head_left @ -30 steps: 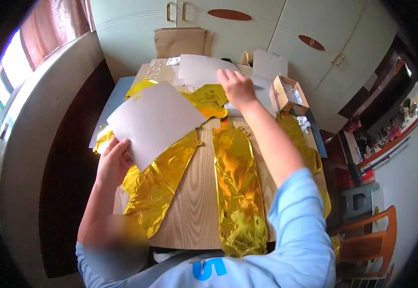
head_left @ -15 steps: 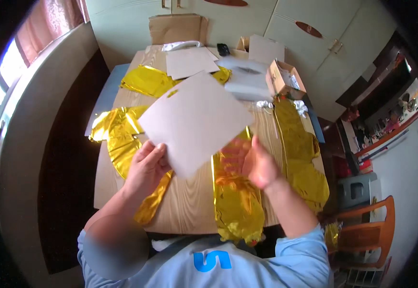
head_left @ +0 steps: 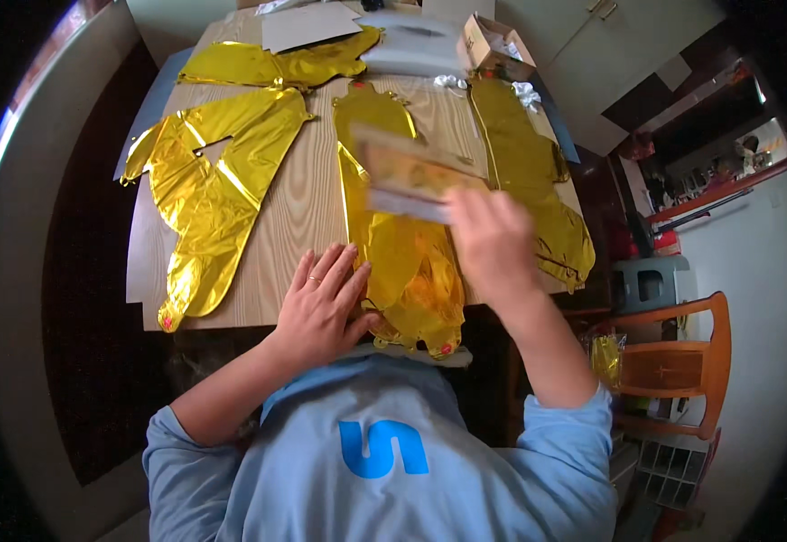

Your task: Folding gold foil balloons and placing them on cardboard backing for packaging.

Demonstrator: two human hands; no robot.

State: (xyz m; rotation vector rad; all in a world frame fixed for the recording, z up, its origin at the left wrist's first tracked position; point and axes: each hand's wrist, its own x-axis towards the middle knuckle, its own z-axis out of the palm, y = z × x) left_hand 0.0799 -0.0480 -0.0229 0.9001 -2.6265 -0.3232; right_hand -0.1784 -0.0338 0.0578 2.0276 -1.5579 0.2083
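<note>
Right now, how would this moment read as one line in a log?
left hand: flat on middle gold foil balloon | right hand: lifting blurred flat sheet | wooden table: more foil balloons spread out

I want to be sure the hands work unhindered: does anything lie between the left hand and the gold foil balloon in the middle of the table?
Nothing visible does. The left hand rests flat on the table edge, its fingers touching the middle gold foil balloon. The right hand holds a blurred flat sheet above that balloon.
</note>
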